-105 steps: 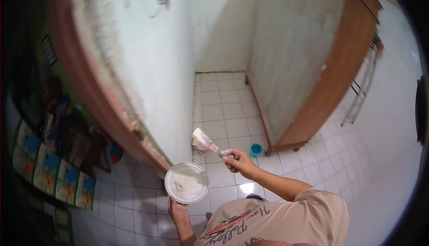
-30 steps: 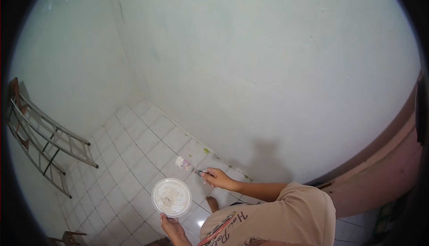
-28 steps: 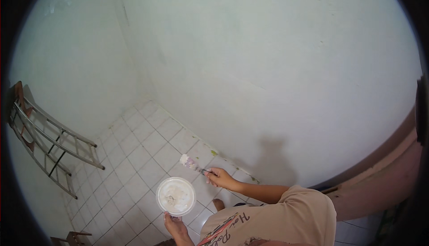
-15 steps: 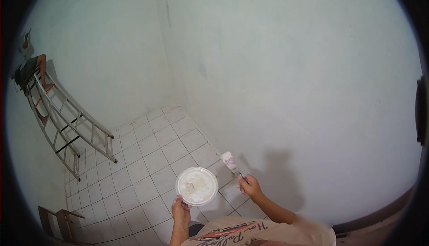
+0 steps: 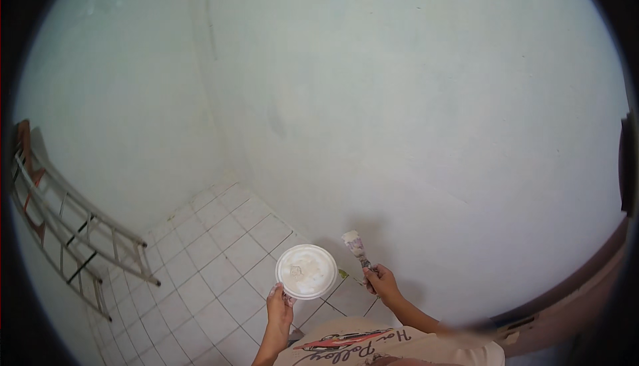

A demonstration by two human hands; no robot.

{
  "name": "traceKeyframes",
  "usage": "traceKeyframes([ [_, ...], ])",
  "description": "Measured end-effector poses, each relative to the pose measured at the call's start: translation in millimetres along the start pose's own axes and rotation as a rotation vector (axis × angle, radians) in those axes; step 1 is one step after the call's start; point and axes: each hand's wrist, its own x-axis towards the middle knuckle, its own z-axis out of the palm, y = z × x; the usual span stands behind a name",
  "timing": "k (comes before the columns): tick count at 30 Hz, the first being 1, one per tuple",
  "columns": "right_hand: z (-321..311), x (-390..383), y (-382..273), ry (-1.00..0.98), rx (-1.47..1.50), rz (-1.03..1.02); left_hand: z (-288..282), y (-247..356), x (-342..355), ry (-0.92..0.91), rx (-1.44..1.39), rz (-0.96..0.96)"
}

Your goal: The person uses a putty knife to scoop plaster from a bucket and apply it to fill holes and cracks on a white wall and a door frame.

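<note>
your left hand (image 5: 281,297) is pinching the rim of the round white container (image 5: 307,297) from the near left, keeping it level in front of your shirt (image 5: 373,341). your right hand (image 5: 380,282) is wrapping the handle of the putty knife (image 5: 355,246), which is sitting just right of the container, pasted blade pointing up. a few seconds ago you were facing a doorway; now you are facing a plain wall (image 5: 432,140), so paste and blade are probably coming within working reach of it. whether the blade is touching the wall, you cannot tell. the wall's foot is running close behind both things, limiting room ahead and right. wider room is stretching left over the tiled floor (image 5: 219,279), until the ladder (image 5: 95,251) is bounding it far left.
</note>
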Motion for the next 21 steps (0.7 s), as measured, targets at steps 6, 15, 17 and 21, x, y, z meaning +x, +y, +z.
traceKeyframes([
  [6,20,-21,22,0.076,-0.188,-0.054,-42,-8,23,-0.033,0.059,-0.062],
  [15,-2,-56,47,0.32,-0.775,-0.368,-57,-5,47,-0.263,0.212,-0.188],
  [17,-29,-62,64,0.396,-0.834,-0.585,-54,-8,60,-0.289,0.226,-0.197],
  [21,-143,-138,58,0.53,-1.206,-0.614,-45,-42,38,-0.378,0.228,-0.305],
])
